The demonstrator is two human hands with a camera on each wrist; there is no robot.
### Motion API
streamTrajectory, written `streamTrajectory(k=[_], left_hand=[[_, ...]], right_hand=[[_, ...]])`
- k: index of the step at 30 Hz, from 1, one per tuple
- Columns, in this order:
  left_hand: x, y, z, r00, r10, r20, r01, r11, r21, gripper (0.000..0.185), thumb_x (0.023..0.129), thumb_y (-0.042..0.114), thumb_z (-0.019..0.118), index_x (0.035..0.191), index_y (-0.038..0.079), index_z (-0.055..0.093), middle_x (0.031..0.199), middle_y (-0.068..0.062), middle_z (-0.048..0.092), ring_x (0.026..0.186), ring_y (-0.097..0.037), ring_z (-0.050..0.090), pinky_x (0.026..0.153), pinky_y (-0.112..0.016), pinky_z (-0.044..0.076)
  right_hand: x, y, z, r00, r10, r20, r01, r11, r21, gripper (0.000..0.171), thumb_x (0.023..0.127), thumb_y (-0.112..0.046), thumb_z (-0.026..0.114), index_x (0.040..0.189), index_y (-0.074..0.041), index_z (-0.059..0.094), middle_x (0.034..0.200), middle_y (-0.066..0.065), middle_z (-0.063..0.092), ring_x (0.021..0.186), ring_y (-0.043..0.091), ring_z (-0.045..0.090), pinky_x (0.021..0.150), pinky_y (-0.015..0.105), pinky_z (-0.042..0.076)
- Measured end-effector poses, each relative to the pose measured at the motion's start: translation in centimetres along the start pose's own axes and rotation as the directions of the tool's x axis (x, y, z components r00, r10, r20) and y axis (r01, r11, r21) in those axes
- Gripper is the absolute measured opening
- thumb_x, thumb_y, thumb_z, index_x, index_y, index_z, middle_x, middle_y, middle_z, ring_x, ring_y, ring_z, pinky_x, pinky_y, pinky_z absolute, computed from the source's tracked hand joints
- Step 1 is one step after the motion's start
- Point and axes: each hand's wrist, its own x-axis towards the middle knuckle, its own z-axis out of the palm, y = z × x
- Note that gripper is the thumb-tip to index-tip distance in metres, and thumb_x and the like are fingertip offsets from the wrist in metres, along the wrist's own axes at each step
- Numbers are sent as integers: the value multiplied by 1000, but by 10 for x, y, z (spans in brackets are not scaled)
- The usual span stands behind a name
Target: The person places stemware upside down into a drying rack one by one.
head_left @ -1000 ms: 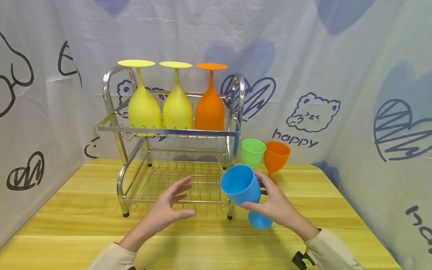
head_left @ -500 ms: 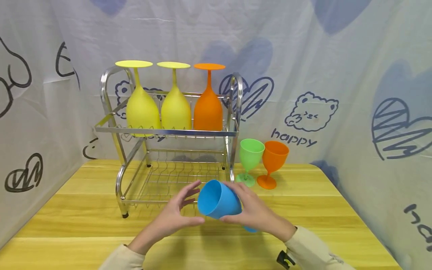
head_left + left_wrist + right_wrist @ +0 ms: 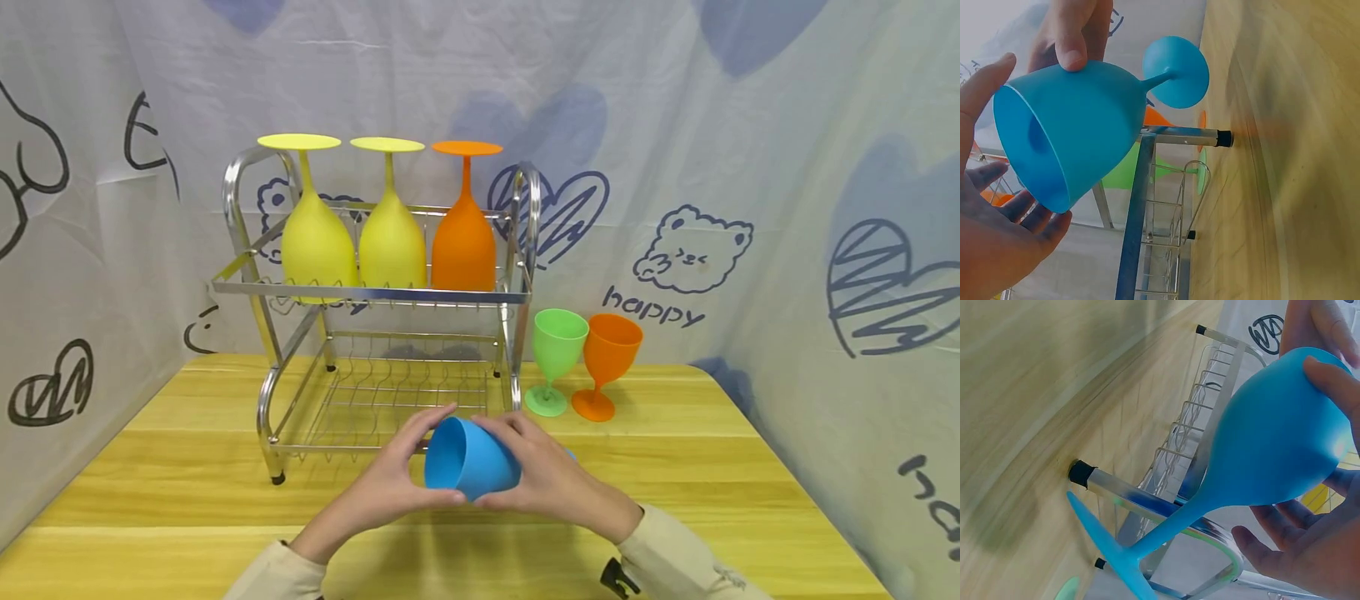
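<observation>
Moved leftward and lower over the last second: the blue goblet point(image 3: 471, 469), earlier carried in the right hand point(image 3: 555, 487) alone beside the rack's right post, now tipped nearly onto its side between both hands, just above the table point(image 3: 150, 492) and in front of the wire rack point(image 3: 375, 292). Gripped round the bowl by the right hand's curled fingers, thumb below and fingertips over the top, with stem and foot pointing back past that palm, away from the fingertips. Joined meanwhile by the left hand point(image 3: 386, 487), a second ago hovering well apart with fingers loose, now closed in on the goblet's open mouth. Seen from the left wrist: fingers point(image 3: 1029, 215) spread and only gently bent, cupping the rim rather than clamping it, palm facing the opening. Judging by this, a shift from a one-handed carry to a two-handed turning of the goblet, mouth swinging toward the left palm. Unmoved beyond the right hand's knuckles: a green goblet point(image 3: 558, 342) and an orange goblet point(image 3: 611, 350), standing upright side by side on the table. Unchanged above the fingertips: three upturned goblets on the rack's top shelf, lower shelf bare.
</observation>
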Motion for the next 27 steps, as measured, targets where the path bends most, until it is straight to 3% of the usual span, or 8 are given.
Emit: streamTrajectory(k=[4,10,14,18,21,24,27], left_hand=[[1,-2,0,999,45,0,-45,998,38,75,79,22,82,143,9,45,141,-17,40,123,-42,43,95,-56,44],[1,0,0,998,55,-3,-55,997,53,70,80,23,81,140,9,48,138,-18,43,120,-45,46,94,-57,46],[2,3,0,995,66,-78,-61,996,58,69,77,17,82,138,8,50,134,-18,47,119,-43,49,94,-54,48],[2,3,-2,975,89,-202,-88,996,11,68,75,6,82,135,3,50,132,-20,48,120,-43,47,96,-53,46],[0,3,-7,959,64,-276,-89,993,-80,69,75,-1,80,136,-1,46,134,-22,46,123,-43,44,98,-48,44],[-2,6,-14,946,22,-324,-88,978,-191,69,77,-8,75,137,-6,40,136,-24,41,126,-40,40,101,-38,42],[-3,10,-19,932,5,-364,-112,956,-273,69,80,-10,69,138,-9,33,138,-25,37,127,-37,37,102,-29,40]], right_hand=[[-1,-1,0,1000,2,3,-2,1000,-14,84,71,-33,87,142,-10,47,122,13,52,106,31,56,83,50,54],[-3,-4,1,999,40,5,-40,999,-29,84,72,-35,86,142,-11,46,125,13,52,107,32,56,83,50,54],[-4,-8,-2,999,39,-23,-39,999,-20,84,74,-32,85,143,-11,44,135,16,48,114,35,53,87,53,52],[-5,-12,-12,993,2,-116,-3,1000,-2,82,75,-24,85,144,-7,44,146,22,37,124,44,46,91,58,48],[-7,-12,-19,967,-69,-245,74,997,13,77,75,-16,85,142,-5,46,148,22,35,127,43,43,92,56,48],[-10,-10,-25,918,-152,-366,172,985,21,71,77,-10,82,139,-4,48,148,19,38,129,39,43,96,52,46],[-12,-8,-26,876,-212,-434,257,965,47,65,80,-7,77,139,-2,49,148,17,40,131,35,43,100,46,43]])
